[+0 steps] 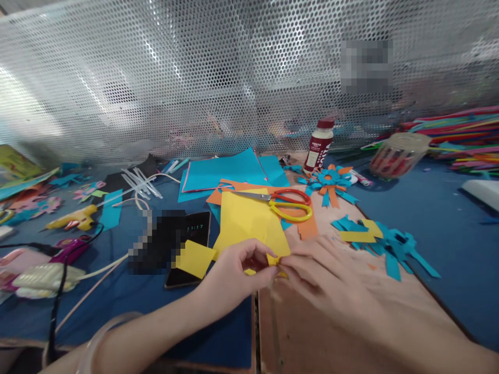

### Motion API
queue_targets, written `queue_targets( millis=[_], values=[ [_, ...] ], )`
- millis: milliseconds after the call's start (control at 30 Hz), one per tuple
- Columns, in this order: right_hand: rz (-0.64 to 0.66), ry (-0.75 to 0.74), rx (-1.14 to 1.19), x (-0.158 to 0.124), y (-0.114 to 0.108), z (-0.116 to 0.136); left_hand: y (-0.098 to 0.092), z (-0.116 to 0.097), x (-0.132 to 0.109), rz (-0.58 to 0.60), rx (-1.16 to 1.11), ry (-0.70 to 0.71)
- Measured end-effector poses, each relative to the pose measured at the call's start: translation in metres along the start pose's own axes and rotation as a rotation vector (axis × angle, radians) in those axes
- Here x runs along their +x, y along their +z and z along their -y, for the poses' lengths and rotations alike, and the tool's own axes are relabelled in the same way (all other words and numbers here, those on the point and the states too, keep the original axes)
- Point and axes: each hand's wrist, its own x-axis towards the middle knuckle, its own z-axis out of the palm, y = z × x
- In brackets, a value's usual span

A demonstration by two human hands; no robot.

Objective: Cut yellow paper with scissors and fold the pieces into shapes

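Observation:
My left hand (237, 275) and my right hand (331, 283) meet low in the middle of the view, both pinched on a small folded piece of yellow paper (275, 259). Their fingertips almost touch over it. Just behind them lies a large yellow paper sheet (249, 218), and a smaller yellow square (195, 258) rests to the left on a phone (191, 249). Scissors with orange and yellow handles (286, 203) lie on the sheets beyond.
Blue (230, 171) and orange (307, 228) paper sheets are stacked at the back. A blue-and-orange paper flower (329, 182), a bottle (318, 145), blue paper scraps (390, 244), a yellow glue gun (74, 218) with cables, and a perforated metal screen (195, 78) surround the spot.

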Motion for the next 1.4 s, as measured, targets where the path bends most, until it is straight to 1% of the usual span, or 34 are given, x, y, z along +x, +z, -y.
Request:
queue_targets(
  millis=[300,567,733,867,1000,1100,1267,1400],
  values=[
    [0.025,-0.033,-0.058,-0.001,-0.001,0.002,0.001,-0.002,-0.004,0.015,0.015,0.023],
    [0.001,-0.003,-0.08,0.002,0.0,0.005,0.001,-0.001,-0.004,-0.004,0.026,0.031],
    [-0.056,0.067,0.005,0.002,0.004,0.006,0.001,0.0,-0.004,-0.021,0.098,0.057],
    [-0.06,0.145,0.118,0.001,0.007,0.007,0.001,0.002,-0.004,-0.047,0.164,0.098],
    [-0.075,0.181,0.137,0.002,0.007,0.008,0.002,0.002,-0.003,-0.059,0.2,0.119],
    [-0.078,0.194,0.139,0.003,0.007,0.008,0.001,0.001,-0.003,-0.059,0.213,0.12],
    [-0.088,0.166,0.156,0.0,0.01,0.006,0.001,0.0,-0.004,-0.048,0.194,0.118],
    [-0.058,0.18,0.153,-0.004,0.012,0.005,0.001,0.002,-0.004,-0.048,0.173,0.123]
  ],
)
